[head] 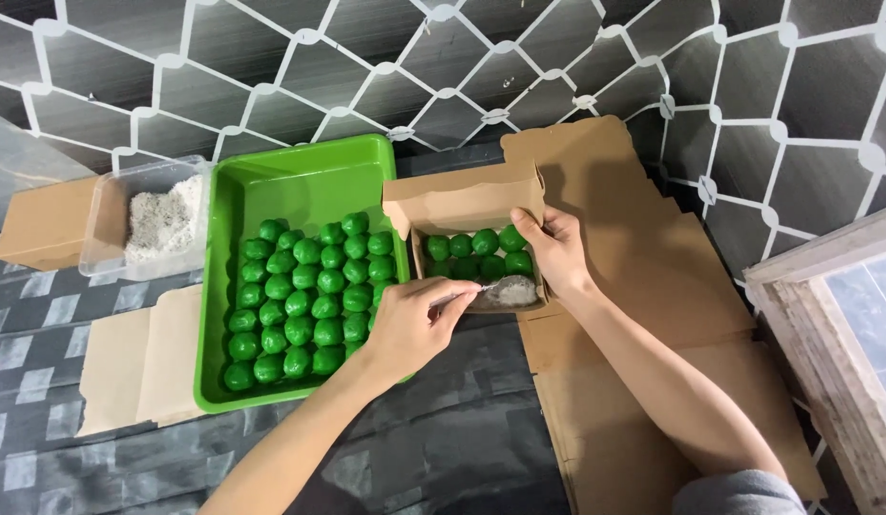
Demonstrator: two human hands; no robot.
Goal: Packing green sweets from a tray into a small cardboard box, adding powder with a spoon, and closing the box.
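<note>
both bare forearms reach in fwd. left hand [412,322] curled, fingers pinched shut w/ thumb on top. right hand [555,250] bent inward, fingers gripping.

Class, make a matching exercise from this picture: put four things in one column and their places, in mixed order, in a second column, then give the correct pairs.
Things
1. green tray
2. clear tub of white shreds
3. small cardboard box
4. spoon

Places
A. in the left hand, over the box's near edge
B. far left, beside the tray
C. steadied by the right hand, holding a few green balls
D. centre left, holding rows of green balls

Pairs: 1-D, 2-B, 3-C, 4-A
</note>
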